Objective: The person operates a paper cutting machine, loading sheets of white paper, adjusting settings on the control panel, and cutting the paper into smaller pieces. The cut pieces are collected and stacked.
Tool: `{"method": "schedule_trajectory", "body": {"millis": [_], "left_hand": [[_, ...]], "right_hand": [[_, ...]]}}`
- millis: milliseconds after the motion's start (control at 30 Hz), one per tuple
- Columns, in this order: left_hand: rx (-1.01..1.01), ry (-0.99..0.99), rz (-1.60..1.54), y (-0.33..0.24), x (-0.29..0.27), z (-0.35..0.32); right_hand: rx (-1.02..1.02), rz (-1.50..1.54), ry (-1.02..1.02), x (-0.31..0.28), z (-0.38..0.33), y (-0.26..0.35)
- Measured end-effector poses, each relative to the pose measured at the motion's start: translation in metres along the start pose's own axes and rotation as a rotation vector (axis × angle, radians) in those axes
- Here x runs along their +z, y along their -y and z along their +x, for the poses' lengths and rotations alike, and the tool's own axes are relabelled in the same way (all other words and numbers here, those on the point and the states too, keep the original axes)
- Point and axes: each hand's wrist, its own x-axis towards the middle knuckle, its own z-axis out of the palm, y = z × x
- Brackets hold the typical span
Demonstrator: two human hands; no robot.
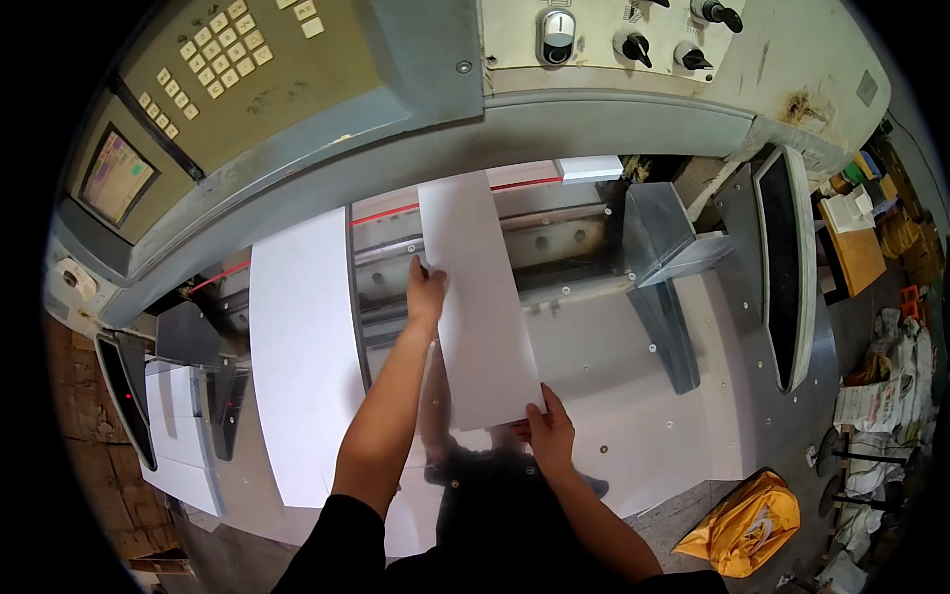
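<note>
A long narrow white stack of paper (480, 307) lies lengthwise on the metal bed of a large cutting machine. My left hand (426, 295) is at its left edge, past the middle, with fingers closed against the side. At the near right corner, my right hand (549, 433) grips the paper, some of its fingers hidden beneath or behind the edge. To the left lies a wider white paper stack (302, 366), apart from both hands. A thin red light line (386, 214) crosses the far part of the bed.
Above the bed are a keypad panel (223, 49), a small screen (119, 173) and black knobs (633, 48). Upright guards (787, 267) flank both sides. A grey metal block (658, 233) stands at the right; more white paper (183, 426) sits far left. A yellow bag (747, 525) lies on the floor.
</note>
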Motion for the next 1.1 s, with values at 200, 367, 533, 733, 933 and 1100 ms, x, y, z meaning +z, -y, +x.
{"method": "schedule_trajectory", "body": {"millis": [200,367,533,733,933,1100], "left_hand": [[-0.134,0.049,-0.204,0.002,0.017,0.029],[-0.039,-0.099,0.067,0.021,0.026,0.037],[-0.021,-0.125,0.275,0.019,-0.008,0.005],[0.171,0.012,0.482,0.025,-0.028,-0.050],[0.340,-0.042,0.550,0.019,0.007,-0.033],[0.439,0.001,0.655,0.007,0.052,0.017]], "right_hand": [[0.008,0.008,-0.004,0.000,0.000,0.003],[-0.016,0.027,-0.007,-0.003,0.001,0.003],[0.314,0.014,0.031,-0.017,-0.020,0.008],[0.421,0.324,0.353,0.016,-0.014,-0.009],[0.363,0.306,0.270,0.026,0.016,-0.011],[0.350,0.313,0.234,0.017,0.072,0.022]]}}
